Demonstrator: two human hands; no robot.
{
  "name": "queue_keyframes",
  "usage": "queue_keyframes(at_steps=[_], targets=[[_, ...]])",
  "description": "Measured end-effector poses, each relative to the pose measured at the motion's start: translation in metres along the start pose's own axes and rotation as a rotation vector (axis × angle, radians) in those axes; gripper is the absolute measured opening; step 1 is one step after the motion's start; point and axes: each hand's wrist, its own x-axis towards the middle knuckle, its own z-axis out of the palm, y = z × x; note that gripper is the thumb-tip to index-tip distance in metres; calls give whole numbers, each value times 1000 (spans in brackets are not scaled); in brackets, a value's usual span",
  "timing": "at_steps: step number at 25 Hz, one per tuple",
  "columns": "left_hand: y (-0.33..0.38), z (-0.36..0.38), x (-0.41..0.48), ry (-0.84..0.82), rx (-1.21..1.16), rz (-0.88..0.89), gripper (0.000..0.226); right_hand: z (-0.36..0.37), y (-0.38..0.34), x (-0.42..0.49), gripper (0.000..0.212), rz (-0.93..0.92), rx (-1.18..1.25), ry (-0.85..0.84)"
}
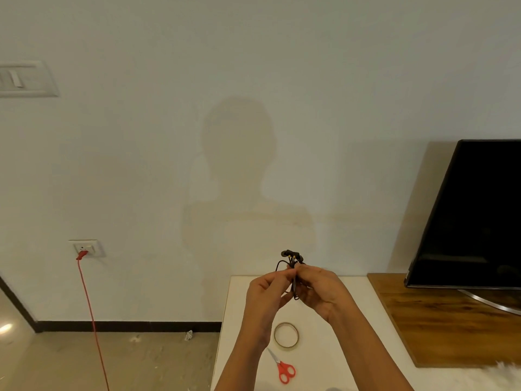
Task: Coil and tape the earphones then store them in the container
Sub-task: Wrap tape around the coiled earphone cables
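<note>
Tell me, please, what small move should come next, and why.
Probably: hold the coiled earphones in the right hand alone and lower the left hand to the tape roll, since they look gathered and no tape shows on them.

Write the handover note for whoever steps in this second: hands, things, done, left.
Left hand and right hand both pinch the earphones, held up above the white table.
Tape roll and red scissors lie on the table below the hands.
Done: cable looks mostly coiled; no tape visible on it.
Left: tape the coil, then store it. No container is in view.
</note>
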Motion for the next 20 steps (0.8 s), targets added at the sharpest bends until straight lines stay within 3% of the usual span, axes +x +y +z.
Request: queue_keyframes(at_steps=[4, 8, 20], targets=[[-5, -4, 3, 105, 191, 14, 34, -5, -3, -3, 21, -38, -93, -48], [-4, -6, 5, 79, 330, 41, 45, -8, -3, -8, 18, -86, -182, -134], [-5, -4, 5, 117, 362, 104, 29, -8, 1, -7, 12, -150, -156, -62]])
